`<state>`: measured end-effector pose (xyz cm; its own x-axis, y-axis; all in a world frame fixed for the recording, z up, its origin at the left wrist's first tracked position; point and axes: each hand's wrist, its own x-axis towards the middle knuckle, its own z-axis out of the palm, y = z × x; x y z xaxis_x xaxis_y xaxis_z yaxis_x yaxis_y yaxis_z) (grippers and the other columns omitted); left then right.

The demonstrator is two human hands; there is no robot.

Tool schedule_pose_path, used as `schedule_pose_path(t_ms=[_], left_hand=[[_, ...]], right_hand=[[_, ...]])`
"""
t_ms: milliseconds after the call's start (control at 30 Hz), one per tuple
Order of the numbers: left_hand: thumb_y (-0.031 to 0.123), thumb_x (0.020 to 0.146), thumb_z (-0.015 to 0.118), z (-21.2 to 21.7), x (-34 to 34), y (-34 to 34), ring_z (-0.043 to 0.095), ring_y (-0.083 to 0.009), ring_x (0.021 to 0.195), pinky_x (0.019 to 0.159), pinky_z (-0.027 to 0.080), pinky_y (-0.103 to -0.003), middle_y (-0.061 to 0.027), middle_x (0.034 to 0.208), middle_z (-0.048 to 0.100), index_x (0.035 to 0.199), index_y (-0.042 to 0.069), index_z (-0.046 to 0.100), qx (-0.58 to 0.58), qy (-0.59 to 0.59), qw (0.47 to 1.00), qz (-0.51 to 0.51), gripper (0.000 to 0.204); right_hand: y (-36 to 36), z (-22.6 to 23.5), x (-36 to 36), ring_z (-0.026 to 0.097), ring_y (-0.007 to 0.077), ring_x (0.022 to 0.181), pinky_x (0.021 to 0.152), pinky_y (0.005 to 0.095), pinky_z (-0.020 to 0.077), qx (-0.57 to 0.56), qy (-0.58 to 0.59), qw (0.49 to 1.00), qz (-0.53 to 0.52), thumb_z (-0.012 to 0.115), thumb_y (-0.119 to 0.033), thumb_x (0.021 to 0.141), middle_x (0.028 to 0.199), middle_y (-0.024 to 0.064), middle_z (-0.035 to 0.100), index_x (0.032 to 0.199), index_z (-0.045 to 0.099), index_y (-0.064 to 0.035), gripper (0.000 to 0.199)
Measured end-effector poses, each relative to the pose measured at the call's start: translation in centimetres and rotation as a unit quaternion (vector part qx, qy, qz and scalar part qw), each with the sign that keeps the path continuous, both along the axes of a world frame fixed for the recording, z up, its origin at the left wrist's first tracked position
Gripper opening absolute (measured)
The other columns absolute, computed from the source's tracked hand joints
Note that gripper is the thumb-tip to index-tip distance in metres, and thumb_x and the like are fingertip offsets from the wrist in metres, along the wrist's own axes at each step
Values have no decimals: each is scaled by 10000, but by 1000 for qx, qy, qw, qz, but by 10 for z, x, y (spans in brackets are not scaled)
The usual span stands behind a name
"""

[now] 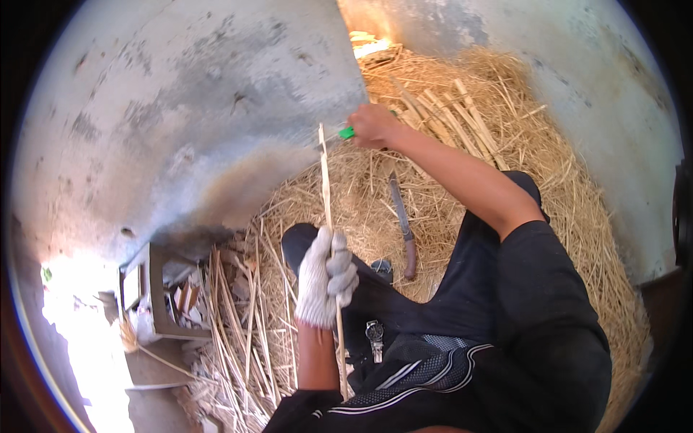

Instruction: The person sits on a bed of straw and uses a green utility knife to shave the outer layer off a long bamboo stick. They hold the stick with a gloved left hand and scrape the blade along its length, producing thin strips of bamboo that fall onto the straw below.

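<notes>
My left hand (326, 281), in a white knitted glove, is closed around a long pale bamboo stick (325, 189). The stick runs upright from beside my lap to its tip near the concrete wall. At its upper part, my right hand (373, 127) is bare and closed on a small knife with a green handle (347, 133). The thin blade points left toward the stick and looks to be touching it or very close. A machete (400, 209) with a brown handle lies on the straw between my legs.
Bamboo shavings (577, 187) cover the ground. Several split bamboo pieces (469, 119) lie ahead on the right, thin strips (242, 325) at the left. A hollow concrete block (160, 317) stands by the left wall (180, 108). A wristwatch (375, 333) shows near my lap.
</notes>
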<state>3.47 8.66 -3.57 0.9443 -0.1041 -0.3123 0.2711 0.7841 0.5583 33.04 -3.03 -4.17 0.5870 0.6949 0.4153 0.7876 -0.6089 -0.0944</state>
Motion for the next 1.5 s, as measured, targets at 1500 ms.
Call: schedule_pose_path(t_ms=[1500], left_hand=[[273, 1007, 493, 77, 20, 3, 394, -116, 313, 261, 330, -264, -5, 525, 424, 1090, 47, 582, 364, -99, 923, 76, 257]], right_hand=[[-11, 72, -116, 592, 294, 460, 399, 380, 454, 148, -189, 965, 103, 487, -446, 984, 579, 112, 577, 880, 495, -63, 397]])
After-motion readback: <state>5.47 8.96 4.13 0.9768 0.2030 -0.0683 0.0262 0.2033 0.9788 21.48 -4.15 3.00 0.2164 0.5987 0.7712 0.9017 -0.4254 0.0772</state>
